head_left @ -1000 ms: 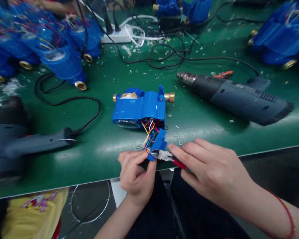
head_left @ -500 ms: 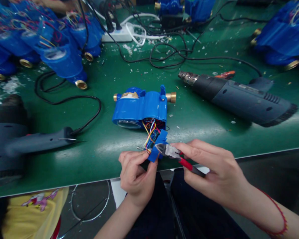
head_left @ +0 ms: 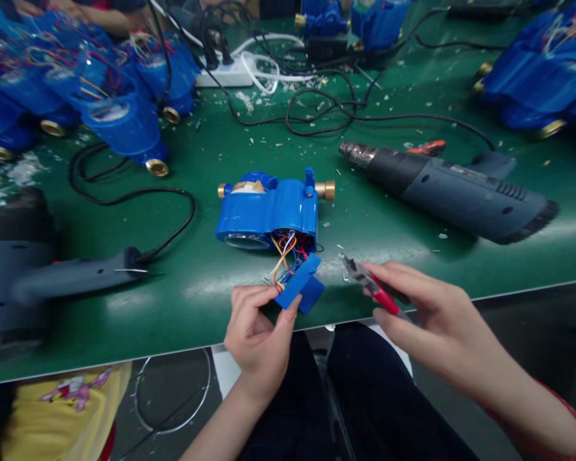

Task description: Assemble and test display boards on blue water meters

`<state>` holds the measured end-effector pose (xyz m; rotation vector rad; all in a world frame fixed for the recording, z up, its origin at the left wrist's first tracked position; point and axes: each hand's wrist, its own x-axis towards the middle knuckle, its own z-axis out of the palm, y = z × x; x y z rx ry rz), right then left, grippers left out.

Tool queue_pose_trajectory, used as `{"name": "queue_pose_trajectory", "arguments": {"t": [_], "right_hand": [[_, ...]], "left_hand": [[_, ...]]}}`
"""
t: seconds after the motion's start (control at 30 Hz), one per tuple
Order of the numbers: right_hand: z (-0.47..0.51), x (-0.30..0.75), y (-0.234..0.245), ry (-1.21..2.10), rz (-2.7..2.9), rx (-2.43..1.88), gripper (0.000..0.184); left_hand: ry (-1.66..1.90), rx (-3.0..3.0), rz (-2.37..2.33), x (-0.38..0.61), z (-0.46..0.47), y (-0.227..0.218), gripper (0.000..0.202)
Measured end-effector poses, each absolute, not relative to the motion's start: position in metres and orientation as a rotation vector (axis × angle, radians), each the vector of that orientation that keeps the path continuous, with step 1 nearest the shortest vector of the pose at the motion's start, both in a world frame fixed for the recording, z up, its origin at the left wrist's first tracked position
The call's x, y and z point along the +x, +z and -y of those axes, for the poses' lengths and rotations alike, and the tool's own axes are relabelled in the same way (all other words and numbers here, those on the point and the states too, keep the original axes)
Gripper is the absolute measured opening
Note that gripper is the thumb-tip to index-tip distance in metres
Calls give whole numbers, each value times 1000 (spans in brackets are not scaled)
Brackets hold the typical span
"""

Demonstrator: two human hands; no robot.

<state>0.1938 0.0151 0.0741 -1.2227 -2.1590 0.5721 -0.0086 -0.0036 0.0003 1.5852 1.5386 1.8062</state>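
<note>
A blue water meter [head_left: 267,210] with brass ends lies on its side on the green table [head_left: 211,160]. Coloured wires [head_left: 284,251] run from its underside to a small blue plastic piece [head_left: 300,286]. My left hand [head_left: 256,336] pinches that blue piece at the table's near edge. My right hand [head_left: 429,307] is closed on red-handled cutters [head_left: 370,283], whose jaws point up and left, a short way right of the blue piece and clear of it.
A dark heat gun [head_left: 451,189] lies to the right, another dark heat gun [head_left: 52,275] at the left with its black cable [head_left: 139,192]. Several blue meters [head_left: 100,96] crowd the far left and far right. A white power strip [head_left: 223,73] and tangled cords sit at the back.
My right hand has drawn the cutters away to the right, off the blue piece and wires. My left hand has kept its hold and turned the blue piece slightly.
</note>
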Motion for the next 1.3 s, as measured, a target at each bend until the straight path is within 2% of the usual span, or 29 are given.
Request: {"name": "queue_pose_trajectory", "arguments": {"t": [0.1, 0.33, 0.5, 0.77, 1.1, 1.2, 1.3], "right_hand": [[-13, 199, 72, 493, 2150, -1294, 26], [-6, 204, 60, 129, 2318, -1260, 34], [-4, 200, 57, 211, 2363, -1205, 36], [2, 194, 54, 223, 2366, -1154, 36], [4, 192, 53, 252, 2339, -1123, 36], [4, 194, 51, 292, 2334, -1135, 38], [7, 194, 51, 316, 2365, -1111, 38]], "left_hand": [[1755, 1433, -1515, -10, 5, 3, 26], [1643, 1081, -1431, -17, 6, 8, 23], [1589, 959, -1385, -20, 7, 13, 20], [1573, 809, -1395, -17, 9, 27, 5], [1524, 793, -1400, -17, 1, 24, 16], [1518, 789, -1453, -21, 6, 25, 15], [1658, 961, -1649, -26, 21, 33, 9]]}}
